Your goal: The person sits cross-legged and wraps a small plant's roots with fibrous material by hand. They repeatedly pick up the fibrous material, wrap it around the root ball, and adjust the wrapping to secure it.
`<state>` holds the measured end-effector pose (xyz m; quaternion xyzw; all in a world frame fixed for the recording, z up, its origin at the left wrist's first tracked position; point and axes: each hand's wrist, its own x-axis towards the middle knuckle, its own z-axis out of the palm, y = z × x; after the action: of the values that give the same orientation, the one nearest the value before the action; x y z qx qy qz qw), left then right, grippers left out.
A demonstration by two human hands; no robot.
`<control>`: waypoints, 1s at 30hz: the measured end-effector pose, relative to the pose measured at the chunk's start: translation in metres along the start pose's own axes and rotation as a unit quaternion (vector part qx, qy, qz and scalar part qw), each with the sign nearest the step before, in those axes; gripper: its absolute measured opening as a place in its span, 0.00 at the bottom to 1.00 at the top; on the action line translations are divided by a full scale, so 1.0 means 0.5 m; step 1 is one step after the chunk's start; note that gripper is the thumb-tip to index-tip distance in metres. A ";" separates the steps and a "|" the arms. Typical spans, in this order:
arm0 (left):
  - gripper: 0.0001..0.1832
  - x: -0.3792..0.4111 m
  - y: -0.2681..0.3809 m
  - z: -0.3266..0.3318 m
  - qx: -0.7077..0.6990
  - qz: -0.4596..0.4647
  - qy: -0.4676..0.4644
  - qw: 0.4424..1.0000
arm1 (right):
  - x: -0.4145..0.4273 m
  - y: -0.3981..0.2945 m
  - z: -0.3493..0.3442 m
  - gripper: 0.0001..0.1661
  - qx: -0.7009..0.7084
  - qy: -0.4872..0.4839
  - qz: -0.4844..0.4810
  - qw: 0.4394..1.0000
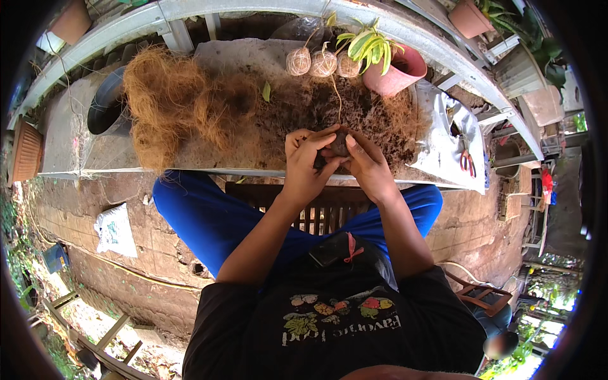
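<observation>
Both my hands cup a dark ball of soil point(339, 145) above the front edge of the worktop. A thin pale stem point(338, 99) rises from it. My left hand point(306, 154) presses the ball from the left, and my right hand point(369, 159) grips it from the right, the thumb on top. Loose dark soil point(308, 107) lies behind them. Farther back stand several string-wrapped fibre balls, including a left one point(298, 62) and a middle one point(323, 64). Variegated leaves point(370, 47) lean over a tilted pink pot point(396, 76). A heap of brown coconut fibre point(164, 104) spreads to the left.
A black pot point(105, 104) lies tipped beside the fibre. On the right, a red-handled cutting tool point(467, 161) rests on a silvery-white plastic sheet point(437, 137). A metal rail point(418, 42) curves behind the worktop. A white bag point(116, 230) lies on the floor. A person point(496, 323) is at lower right.
</observation>
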<state>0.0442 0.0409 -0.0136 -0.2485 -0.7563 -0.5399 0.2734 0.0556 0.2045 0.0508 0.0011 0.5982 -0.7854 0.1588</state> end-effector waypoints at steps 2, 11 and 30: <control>0.36 0.004 0.004 -0.008 0.019 -0.011 -0.020 1.000 | 0.008 0.010 -0.010 0.30 0.007 0.003 0.012 1.000; 0.32 0.023 -0.033 -0.053 0.017 -0.090 -0.021 0.996 | 0.032 -0.001 -0.034 0.27 0.021 -0.037 -0.030 0.999; 0.12 0.029 -0.034 -0.033 -0.150 -0.147 0.005 0.978 | 0.048 0.049 -0.017 0.15 -0.025 -0.021 -0.003 0.999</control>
<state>0.0248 0.0215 -0.0108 -0.1703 -0.6939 -0.6824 0.1543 0.0376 0.2007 0.0207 -0.0215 0.6144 -0.7703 0.1693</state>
